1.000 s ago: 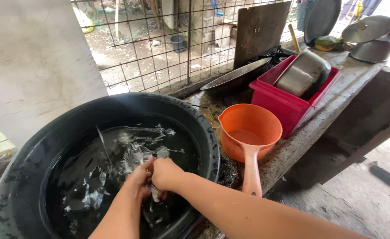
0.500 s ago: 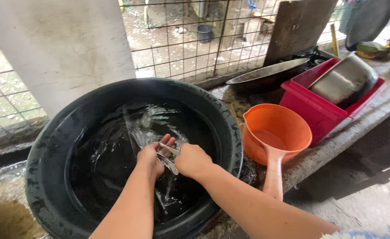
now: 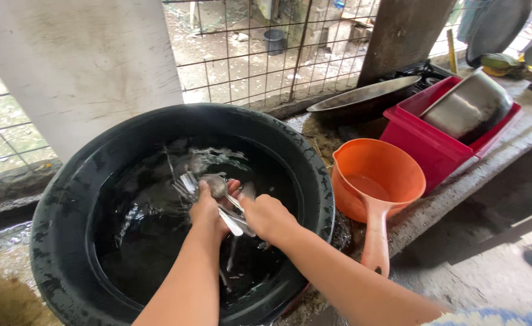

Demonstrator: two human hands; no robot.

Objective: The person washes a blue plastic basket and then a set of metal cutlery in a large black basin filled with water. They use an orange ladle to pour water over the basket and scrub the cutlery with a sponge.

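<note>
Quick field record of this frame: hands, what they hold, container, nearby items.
left hand: grips a bundle of spoons
right hand: closed on the same spoons, handle end
basin: large, black, round, holds water; both hands over it
dipper: orange, right of basin, a little water inside
red tub: on ledge, holds a tilted metal pot
wok: behind dipper
background: wire fence

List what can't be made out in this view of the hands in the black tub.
- Head view: how many pieces are in the cutlery bundle; the left hand and right hand cover them.
- Tub bottom: dark rippled water hides it.
- Metal pot: inside hidden by its tilt in the red crate.
- Orange dipper: contents unclear.
</note>
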